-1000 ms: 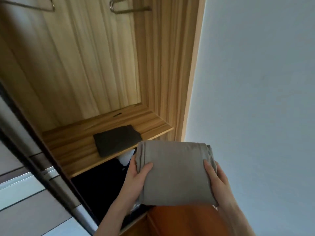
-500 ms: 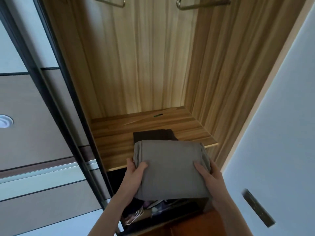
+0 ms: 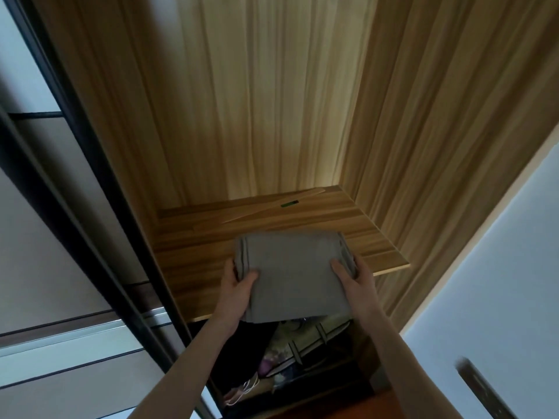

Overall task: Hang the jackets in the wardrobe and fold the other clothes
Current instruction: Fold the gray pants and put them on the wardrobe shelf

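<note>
A folded grey garment [image 3: 293,273] lies flat over the front of the wooden wardrobe shelf [image 3: 193,252], its near edge hanging past the shelf's lip. My left hand [image 3: 234,285] grips its left side, thumb on top and fingers underneath. My right hand [image 3: 355,282] grips its right side the same way. The dark folded garment seen earlier on the shelf is hidden under the grey one.
The open wardrobe has wooden back and side walls [image 3: 438,146]. A dark sliding-door frame [image 3: 75,192] runs down the left. Below the shelf a dark compartment holds mixed items and cords [image 3: 290,355]. A pale wall [image 3: 499,282] stands at the right.
Both hands have carried the grey garment forward onto the shelf, covering the dark folded garment. The view has swung left and closer into the wardrobe.
</note>
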The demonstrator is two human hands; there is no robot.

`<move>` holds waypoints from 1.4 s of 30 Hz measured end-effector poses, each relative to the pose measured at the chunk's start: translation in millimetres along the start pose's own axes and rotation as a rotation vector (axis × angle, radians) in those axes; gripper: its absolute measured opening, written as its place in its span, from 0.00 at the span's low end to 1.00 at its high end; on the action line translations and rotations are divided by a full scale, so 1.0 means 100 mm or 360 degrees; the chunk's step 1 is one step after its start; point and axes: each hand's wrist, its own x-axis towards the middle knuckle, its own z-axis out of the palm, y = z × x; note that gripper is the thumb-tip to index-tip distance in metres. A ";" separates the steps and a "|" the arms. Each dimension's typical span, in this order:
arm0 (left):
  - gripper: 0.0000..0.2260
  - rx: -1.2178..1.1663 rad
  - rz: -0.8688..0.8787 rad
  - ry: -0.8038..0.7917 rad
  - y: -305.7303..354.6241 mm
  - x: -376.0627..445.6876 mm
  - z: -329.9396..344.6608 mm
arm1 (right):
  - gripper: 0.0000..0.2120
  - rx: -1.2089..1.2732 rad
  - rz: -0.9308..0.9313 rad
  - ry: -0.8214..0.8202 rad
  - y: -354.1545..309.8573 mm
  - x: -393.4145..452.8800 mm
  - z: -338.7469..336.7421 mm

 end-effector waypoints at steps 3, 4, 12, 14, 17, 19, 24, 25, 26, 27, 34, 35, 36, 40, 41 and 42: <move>0.17 -0.0020 0.0015 0.0090 -0.01 0.30 0.09 | 0.14 -0.0061 -0.0017 -0.0020 0.10 0.42 0.06; 0.16 -0.0020 0.0024 0.0125 -0.02 0.41 0.11 | 0.14 -0.0085 -0.0046 -0.0044 0.10 0.55 0.08; 0.19 0.0016 0.0031 0.0259 -0.22 1.01 0.25 | 0.18 -0.0174 -0.0093 -0.0146 0.33 1.30 0.26; 0.19 0.0012 0.0025 0.0254 -0.26 1.12 0.27 | 0.18 -0.0202 -0.0089 -0.0102 0.43 1.41 0.31; 0.17 0.0016 0.0003 0.0256 -0.35 1.23 0.29 | 0.21 -0.0219 -0.0047 -0.0058 0.60 1.52 0.35; 0.17 0.0018 -0.0010 0.0258 -0.43 1.30 0.29 | 0.21 -0.0214 0.0000 -0.0068 0.68 1.55 0.38; 0.19 0.0045 -0.0026 0.0269 -0.60 1.42 0.25 | 0.25 -0.0323 0.0110 -0.0093 0.87 1.63 0.44; 0.19 0.0060 -0.0029 0.0276 -0.64 1.44 0.25 | 0.24 -0.0336 0.0132 -0.0097 0.92 1.63 0.44; 0.19 0.0078 -0.0022 0.0282 -0.68 1.47 0.25 | 0.23 -0.0346 0.0140 -0.0093 0.96 1.62 0.45; 0.19 0.0091 -0.0009 0.0286 -0.70 1.49 0.26 | 0.22 -0.0359 0.0137 -0.0078 0.98 1.62 0.45; 0.16 0.0097 -0.0017 0.0298 -0.78 1.66 0.28 | 0.21 -0.0382 0.0179 -0.0017 0.99 1.76 0.48; 0.15 0.0133 -0.0027 0.0307 -0.80 1.69 0.29 | 0.21 -0.0395 0.0181 -0.0020 1.00 1.77 0.47; 0.14 0.0183 -0.0046 0.0306 -0.82 1.70 0.29 | 0.21 -0.0417 0.0188 -0.0027 1.00 1.77 0.48; 0.20 0.0896 -0.0078 0.0382 -0.88 1.72 0.27 | 0.20 -0.0842 0.0017 0.0040 1.00 1.67 0.53; 0.26 0.1184 -0.0038 0.0457 -0.89 1.70 0.27 | 0.18 -0.0976 -0.0114 0.0107 1.02 1.64 0.55; 0.29 0.1381 0.0066 0.0504 -0.88 1.68 0.28 | 0.17 -0.1061 -0.0273 0.0167 1.03 1.62 0.57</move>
